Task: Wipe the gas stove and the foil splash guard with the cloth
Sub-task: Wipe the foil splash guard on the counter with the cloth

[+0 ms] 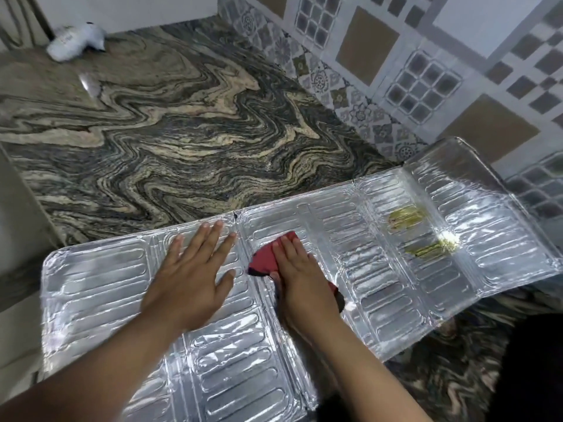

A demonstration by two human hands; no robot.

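The foil splash guard (380, 269) lies flat and unfolded across the marbled counter, embossed with rows of oval ribs. Two yellow-green stains (406, 219) mark its right panels. My left hand (195, 269) rests flat on the foil with fingers spread, holding nothing. My right hand (301, 278) presses a red cloth (265, 258) down on the middle of the guard; the cloth pokes out to the left of my fingers and behind my wrist. No gas stove is in view.
The swirled granite counter (182, 117) stretches behind the guard. A white crumpled bag or bottle (76, 41) lies at the far left corner. A patterned tile wall (426, 71) rises on the right. A dark surface (533, 360) shows at the lower right.
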